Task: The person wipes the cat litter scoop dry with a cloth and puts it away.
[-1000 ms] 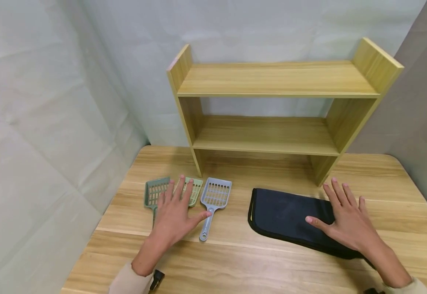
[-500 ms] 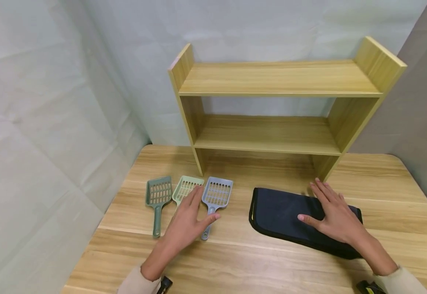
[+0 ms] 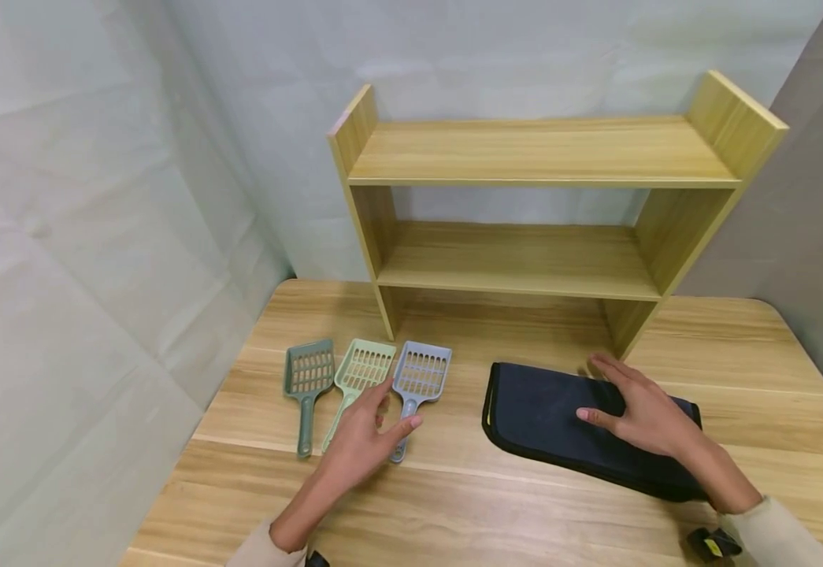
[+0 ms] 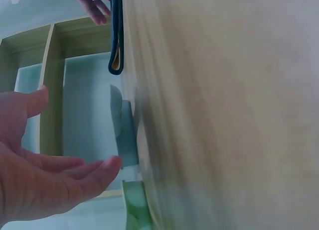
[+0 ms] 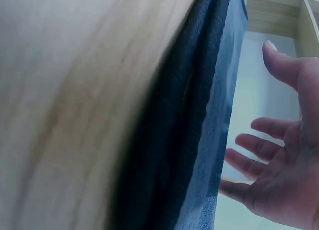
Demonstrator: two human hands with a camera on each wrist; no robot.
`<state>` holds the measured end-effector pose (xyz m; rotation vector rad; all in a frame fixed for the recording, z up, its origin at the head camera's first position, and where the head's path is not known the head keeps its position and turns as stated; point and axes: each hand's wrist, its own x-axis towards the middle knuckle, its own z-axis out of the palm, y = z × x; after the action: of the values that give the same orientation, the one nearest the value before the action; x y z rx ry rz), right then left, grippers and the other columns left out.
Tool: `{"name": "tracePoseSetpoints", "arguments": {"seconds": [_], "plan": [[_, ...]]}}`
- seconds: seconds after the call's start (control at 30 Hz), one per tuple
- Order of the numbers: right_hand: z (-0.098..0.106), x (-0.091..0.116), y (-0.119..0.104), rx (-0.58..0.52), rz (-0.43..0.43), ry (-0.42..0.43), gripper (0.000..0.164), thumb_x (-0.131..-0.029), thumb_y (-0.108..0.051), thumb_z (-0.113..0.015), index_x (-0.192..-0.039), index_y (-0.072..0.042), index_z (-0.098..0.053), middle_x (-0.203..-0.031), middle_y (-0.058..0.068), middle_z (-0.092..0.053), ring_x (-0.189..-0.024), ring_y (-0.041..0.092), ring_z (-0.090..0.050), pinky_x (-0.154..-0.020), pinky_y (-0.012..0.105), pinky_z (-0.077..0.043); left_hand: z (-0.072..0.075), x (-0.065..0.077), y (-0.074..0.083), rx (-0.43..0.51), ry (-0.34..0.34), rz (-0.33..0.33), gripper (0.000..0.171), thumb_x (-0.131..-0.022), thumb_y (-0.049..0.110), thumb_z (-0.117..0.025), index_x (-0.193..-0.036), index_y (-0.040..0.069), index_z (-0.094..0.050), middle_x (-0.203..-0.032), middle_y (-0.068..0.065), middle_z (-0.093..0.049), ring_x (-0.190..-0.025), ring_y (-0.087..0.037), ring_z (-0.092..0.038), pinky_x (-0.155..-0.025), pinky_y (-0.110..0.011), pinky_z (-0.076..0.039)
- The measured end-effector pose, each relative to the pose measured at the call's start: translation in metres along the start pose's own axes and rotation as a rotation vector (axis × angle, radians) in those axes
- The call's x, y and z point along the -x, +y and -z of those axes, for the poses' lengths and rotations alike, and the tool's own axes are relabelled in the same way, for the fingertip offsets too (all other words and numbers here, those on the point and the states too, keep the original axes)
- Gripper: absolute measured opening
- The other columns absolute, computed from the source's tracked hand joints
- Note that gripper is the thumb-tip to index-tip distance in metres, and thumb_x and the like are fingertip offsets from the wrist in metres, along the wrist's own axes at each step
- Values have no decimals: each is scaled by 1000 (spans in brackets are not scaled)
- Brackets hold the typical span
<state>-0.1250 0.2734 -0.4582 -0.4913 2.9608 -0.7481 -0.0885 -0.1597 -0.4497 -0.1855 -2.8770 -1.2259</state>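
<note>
Three slotted litter scoops lie in a row on the table: a dark green scoop (image 3: pixel 306 404), a light green scoop (image 3: pixel 350 393) and a lilac-blue scoop (image 3: pixel 410 404). My left hand (image 3: pixel 361 442) hovers with relaxed, slightly bent fingers over the handles of the last two, partly covering both. In the left wrist view, a gap shows between its thumb and fingers, with nothing held. A folded navy fabric case (image 3: pixel 549 413) with black edging lies flat at the right. Above its right half is my right hand (image 3: pixel 652 413); the right wrist view shows its fingers (image 5: pixel 259 146) spread and holding nothing.
A two-tier wooden shelf (image 3: pixel 517 272) stands at the back of the wooden table (image 3: pixel 468 512), behind the scoops and the case. Pale cloth (image 3: pixel 85 276) hangs along the left side and the back.
My left hand has drawn back and to the right, uncovering the dark green scoop and most of the light green one, its fingers now more bent. My right hand has shifted slightly left above the case.
</note>
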Motion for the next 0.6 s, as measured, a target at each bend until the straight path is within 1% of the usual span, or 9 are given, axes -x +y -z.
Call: {"name": "tracePoseSetpoints", "arguments": {"seconds": [0.07,0.13,0.2,0.27,0.33,0.43,0.5,0.6], "plan": [[1,-1,2,-7,17,2,91,-95,-51,-80,-160,2,-45,-164,32,-42,-143,60,-46,-104,77,-44,0,2,-2,52,-18,28,82,-95,41,-83,-156,-4,-51,-129,-20,-70,-104,-31,-71,-82,-40,-61],[2,-2,5,-18,38,5,86,-95,-47,-81,-158,3,-48,-160,32,-48,-139,58,-51,-103,75,-46,-1,3,-4,102,-31,53,81,-96,40,-82,-155,-5,-50,-139,-25,-67,-113,-36,-73,-87,-43,-63],[3,-3,8,-30,57,4,83,-95,-44,-82,-156,3,-50,-156,31,-53,-135,56,-57,-101,73,-49,-3,4,-6,144,-42,68,80,-96,38,-82,-155,-6,-50,-146,-27,-63,-121,-40,-71,-91,-44,-64],[5,-5,11,-38,72,-2,79,-95,-40,-83,-154,3,-52,-151,30,-58,-131,54,-61,-100,71,-51,-5,4,-7,176,-45,71,77,-96,33,-83,-154,-7,-51,-148,-29,-62,-124,-42,-70,-91,-41,-64],[5,-7,13,-41,84,-8,75,-95,-37,-83,-152,3,-55,-146,30,-62,-128,52,-63,-99,69,-52,-8,3,-9,208,-46,69,73,-96,28,-83,-152,-7,-53,-146,-30,-62,-124,-43,-70,-91,-39,-64],[5,-10,16,-37,99,-12,67,-94,-31,-85,-147,3,-61,-140,28,-67,-125,52,-65,-98,67,-54,-11,2,-10,236,-47,75,66,-95,23,-84,-148,-5,-57,-139,-30,-65,-120,-42,-72,-90,-39,-64],[4,-12,17,-37,111,-7,60,-94,-26,-85,-143,3,-64,-135,26,-70,-123,50,-66,-97,66,-54,-13,2,-12,248,-47,83,63,-95,21,-85,-146,-4,-59,-135,-28,-68,-117,-40,-73,-87,-40,-65],[3,-15,18,-30,128,1,51,-94,-19,-84,-138,2,-69,-128,22,-73,-118,47,-69,-95,63,-56,-14,1,-13,258,-51,96,60,-94,18,-85,-144,-5,-61,-130,-25,-71,-111,-35,-75,-82,-35,-64]]}}
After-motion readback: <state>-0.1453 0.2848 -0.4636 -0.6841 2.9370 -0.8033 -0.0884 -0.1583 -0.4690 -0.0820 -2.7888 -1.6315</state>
